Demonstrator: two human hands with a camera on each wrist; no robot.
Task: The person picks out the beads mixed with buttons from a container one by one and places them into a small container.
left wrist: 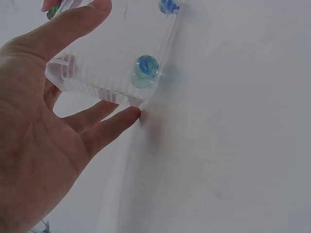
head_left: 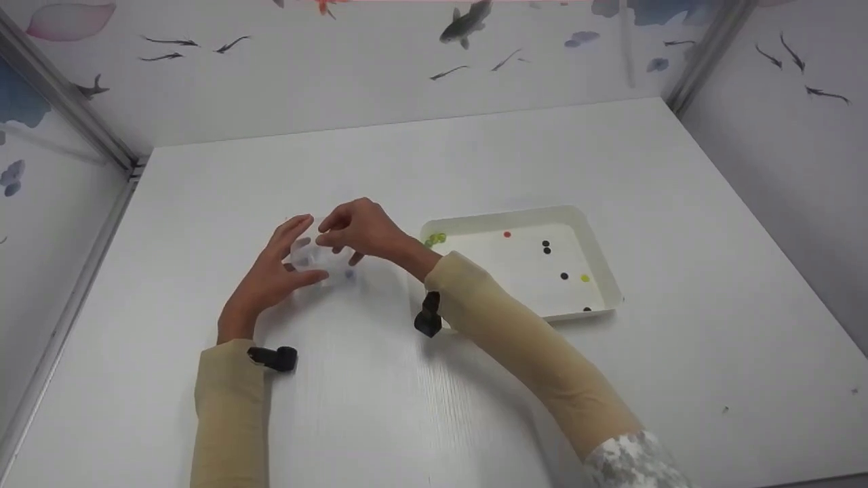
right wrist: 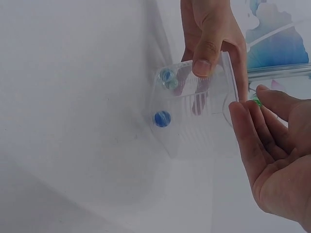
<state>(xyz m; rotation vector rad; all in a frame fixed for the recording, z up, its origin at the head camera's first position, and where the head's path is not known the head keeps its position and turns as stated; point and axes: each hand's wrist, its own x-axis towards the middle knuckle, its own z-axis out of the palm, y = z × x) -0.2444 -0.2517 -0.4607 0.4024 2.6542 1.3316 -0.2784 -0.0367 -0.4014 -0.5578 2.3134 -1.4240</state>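
A clear plastic box (right wrist: 194, 126) with ribbed walls stands at the left of the table, in the left hand's grip. The left hand (head_left: 271, 278) has its thumb on one side of it and fingers on the other. Blue glass marbles (right wrist: 162, 118) lie at the bottom of the box, one of them against a paler greenish shape (left wrist: 142, 80). Over the box's open top, the right hand (head_left: 366, 230) pinches a green marble (right wrist: 256, 100) between thumb and fingertips. Those fingertips are right at the box's rim, and the fingers partly cover the marble.
A shallow white tray (head_left: 597, 257) lies to the right, partly behind the right forearm. Several green marbles (head_left: 437, 238) sit in its left corner; red, black and yellow dots (head_left: 585, 278) are spread over its floor. Printed wall panels (head_left: 380, 74) enclose the table's back and sides.
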